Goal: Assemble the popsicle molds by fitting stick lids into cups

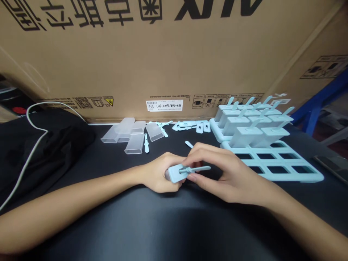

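Observation:
My left hand [160,172] is closed around a popsicle mold whose light blue lid [174,174] faces me; most of its body is hidden in the fist. Between the thumb and fingers of my right hand [225,172] is a light blue popsicle stick [199,169], lying across the slot of that lid. To the right stands a light blue mold rack [307,175] with several square openings. Its far part carries several lidded molds [248,136] with sticks pointing up.
Several translucent molds [134,143] lie at the back left beside loose sticks [146,144]. Slotted lids [199,127] are piled near a large cardboard box [163,65] behind the black table. Black cloth [54,141] and a white cable [25,168] are at the left.

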`<state>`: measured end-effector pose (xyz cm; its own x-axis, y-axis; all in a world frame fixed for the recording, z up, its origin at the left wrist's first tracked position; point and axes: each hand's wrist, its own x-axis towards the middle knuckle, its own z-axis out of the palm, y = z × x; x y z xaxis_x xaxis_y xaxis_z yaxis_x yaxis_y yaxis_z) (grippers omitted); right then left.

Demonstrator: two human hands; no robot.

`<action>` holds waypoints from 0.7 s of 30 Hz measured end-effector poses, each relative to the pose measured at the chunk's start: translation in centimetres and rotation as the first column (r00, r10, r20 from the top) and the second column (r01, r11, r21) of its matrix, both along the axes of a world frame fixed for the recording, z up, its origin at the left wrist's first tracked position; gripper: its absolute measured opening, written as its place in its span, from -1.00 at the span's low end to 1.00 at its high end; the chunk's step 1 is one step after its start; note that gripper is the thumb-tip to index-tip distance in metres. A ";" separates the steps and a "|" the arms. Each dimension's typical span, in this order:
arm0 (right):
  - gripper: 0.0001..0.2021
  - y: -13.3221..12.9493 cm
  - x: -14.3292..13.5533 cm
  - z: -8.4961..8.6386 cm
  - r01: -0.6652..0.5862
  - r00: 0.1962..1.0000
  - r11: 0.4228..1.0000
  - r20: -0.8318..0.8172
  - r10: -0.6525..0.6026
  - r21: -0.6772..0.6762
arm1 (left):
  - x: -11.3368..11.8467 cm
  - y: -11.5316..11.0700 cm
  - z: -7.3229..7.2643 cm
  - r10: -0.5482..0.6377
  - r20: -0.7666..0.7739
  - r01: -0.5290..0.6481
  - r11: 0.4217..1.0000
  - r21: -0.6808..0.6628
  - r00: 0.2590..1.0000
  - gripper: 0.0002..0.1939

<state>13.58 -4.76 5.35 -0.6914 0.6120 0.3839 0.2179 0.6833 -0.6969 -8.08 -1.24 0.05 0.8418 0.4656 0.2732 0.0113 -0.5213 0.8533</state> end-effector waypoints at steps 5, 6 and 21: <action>-0.82 0.2 0.2 -0.1 0.017 1.000 1.000 -0.009 -0.016 0.026 | 0.0 0.1 0.0 -0.018 0.048 0.020 1.000 -0.024 0.999 -0.67; -0.82 0.2 0.2 -0.1 0.017 1.000 0.999 -0.015 -0.017 0.032 | 0.0 0.1 0.0 -0.018 0.050 0.020 0.999 -0.031 0.999 -0.67; -0.73 0.4 1.9 2.1 -0.044 0.991 0.984 0.135 0.021 0.171 | 0.3 -0.3 0.4 0.018 -0.133 -0.006 0.995 0.096 0.991 -0.34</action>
<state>15.43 -4.33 7.46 -0.7617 0.5205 0.3859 0.2755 0.7992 -0.5343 -7.75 -1.53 0.48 0.8681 0.4530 0.2027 0.1282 -0.5993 0.7902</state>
